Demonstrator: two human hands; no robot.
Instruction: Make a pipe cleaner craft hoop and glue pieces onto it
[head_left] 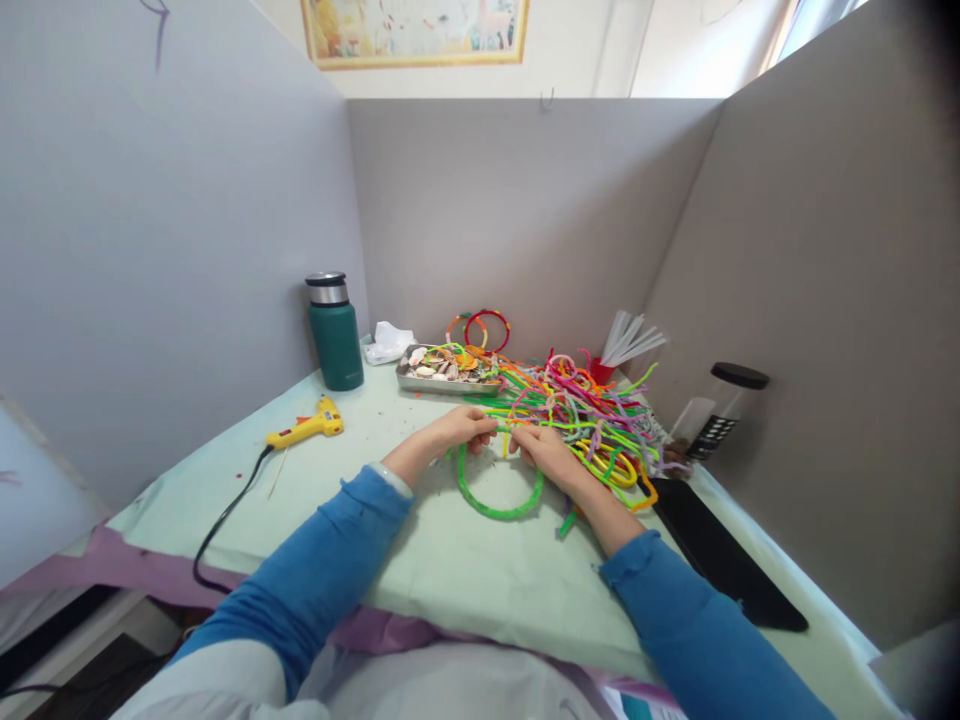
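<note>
A green fuzzy ring (495, 514) hangs between my two hands, its lower curve just over or on the table cover. My left hand (459, 430) is closed, thumb and fingers pinching the ring's upper left part. My right hand (546, 450) pinches the upper right part of the same ring. A short yellow strand (505, 446) shows inside the ring, between my fingertips; where it is fastened I cannot make out. Just behind and to the right of my hands lies a tangled heap of coloured pipe cleaners (577, 395).
A metal tray (450, 386) of shells stands behind, near two finished-looking rings (487, 330). At left are a green bottle (336, 340) and a yellow glue gun (306, 428) with its cord. A black slab (724, 555) and clear jar (724, 410) stand right. Grey partitions enclose the table.
</note>
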